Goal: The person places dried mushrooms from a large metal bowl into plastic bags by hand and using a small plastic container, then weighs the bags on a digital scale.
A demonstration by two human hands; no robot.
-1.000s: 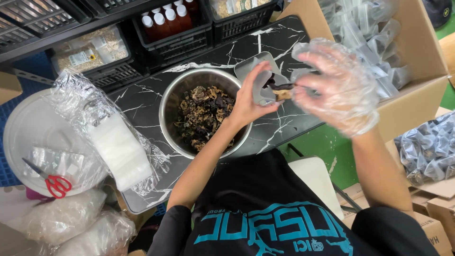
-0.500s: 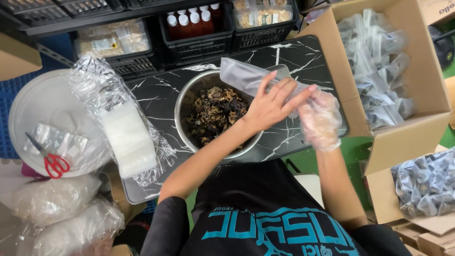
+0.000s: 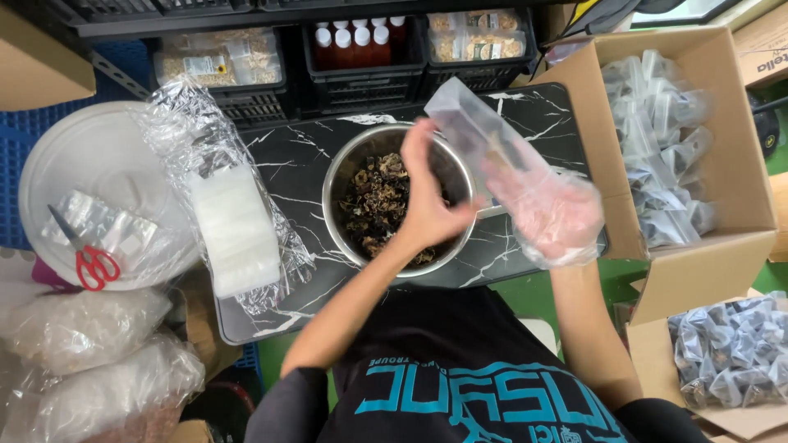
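Right now the gloved right hand [image 3: 548,215] pinches a clear plastic pouch [image 3: 476,135] tilted over the steel bowl [image 3: 341,176] on the desk [image 3: 287,164], while the bare left hand [image 3: 428,197], fingers loosely curled at its side, steadies it. Best keep the mouth up and over the bowl so nothing spills. Pouch looks narrow, transparent, a few dark dried pieces inside.

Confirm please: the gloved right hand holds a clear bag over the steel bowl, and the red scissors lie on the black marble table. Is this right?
Not quite. In the head view the red scissors lie on the white round lid left of the table, not on the black marble table. The gloved right hand does hold the clear bag over the steel bowl.
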